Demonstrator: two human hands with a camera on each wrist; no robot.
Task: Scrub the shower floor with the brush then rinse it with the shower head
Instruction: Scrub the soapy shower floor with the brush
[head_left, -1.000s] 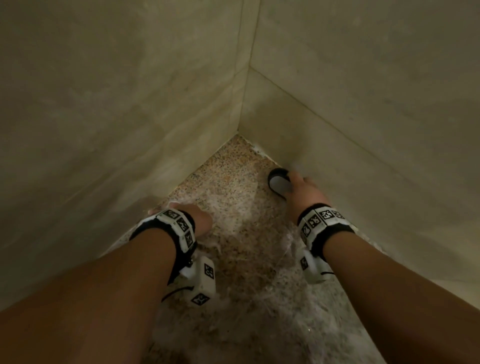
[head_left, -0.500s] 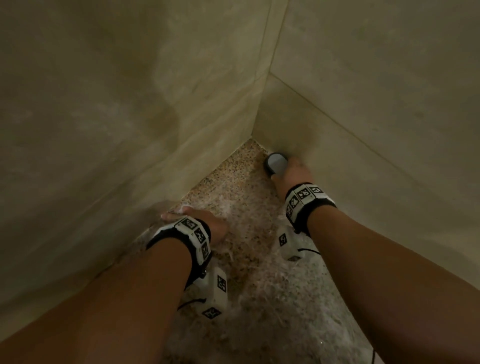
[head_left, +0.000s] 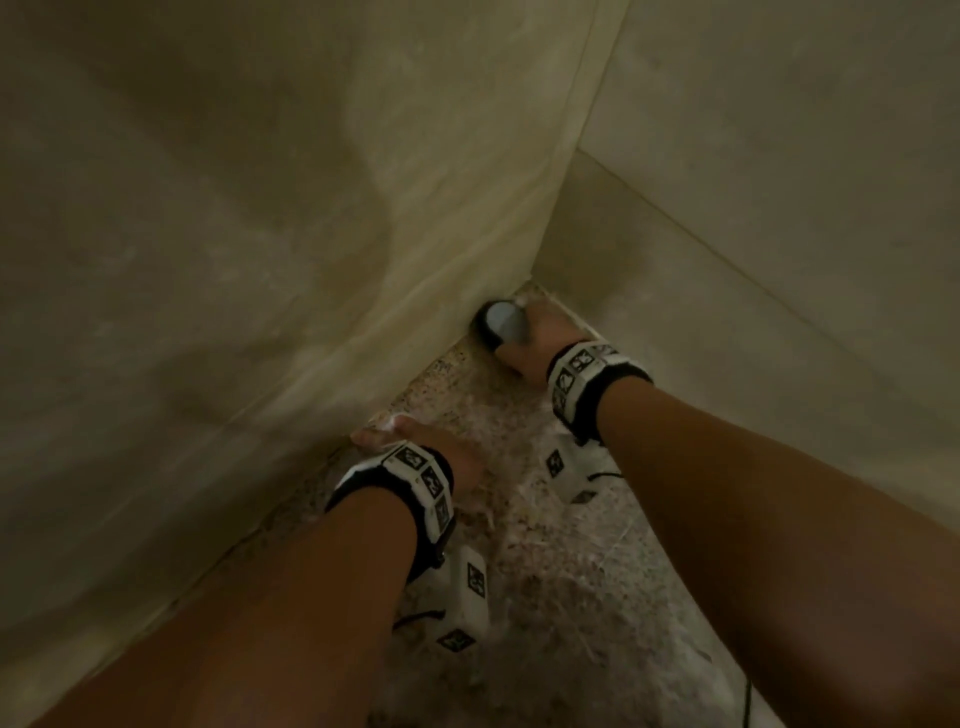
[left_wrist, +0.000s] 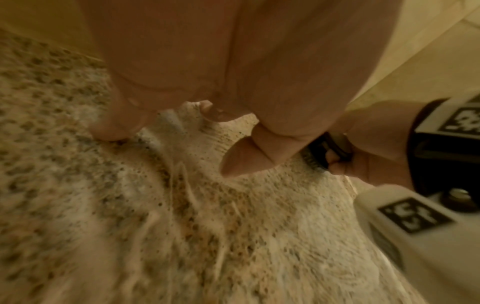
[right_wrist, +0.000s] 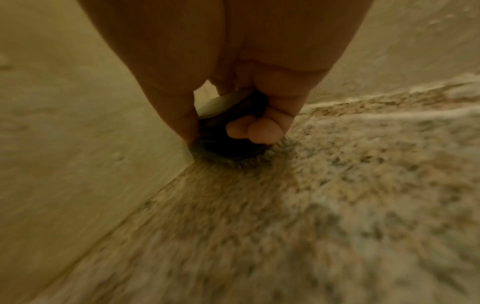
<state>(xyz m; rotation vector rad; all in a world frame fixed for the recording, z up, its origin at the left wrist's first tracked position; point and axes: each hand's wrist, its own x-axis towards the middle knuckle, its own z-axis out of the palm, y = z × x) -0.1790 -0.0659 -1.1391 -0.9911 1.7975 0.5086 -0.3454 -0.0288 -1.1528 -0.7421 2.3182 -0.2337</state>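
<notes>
A person's right hand (head_left: 530, 343) grips a round black brush (head_left: 496, 325), fingers curled over its top, bristles pressed to the speckled floor (head_left: 566, 587) in the far corner where two beige walls (head_left: 260, 260) meet. The left hand (head_left: 415, 447) rests spread and flat on the floor beside the left wall, fingertips (left_wrist: 111, 131) in white foam (left_wrist: 207, 185), apparently bracing the body. Lather covers most of the floor nearer the camera, so the scrubbing step appears well along, with the corner edges now in hand. The rinse is not yet begun; no shower head is in view. The next move likely calls for short, firm strokes along the wall joint.
</notes>
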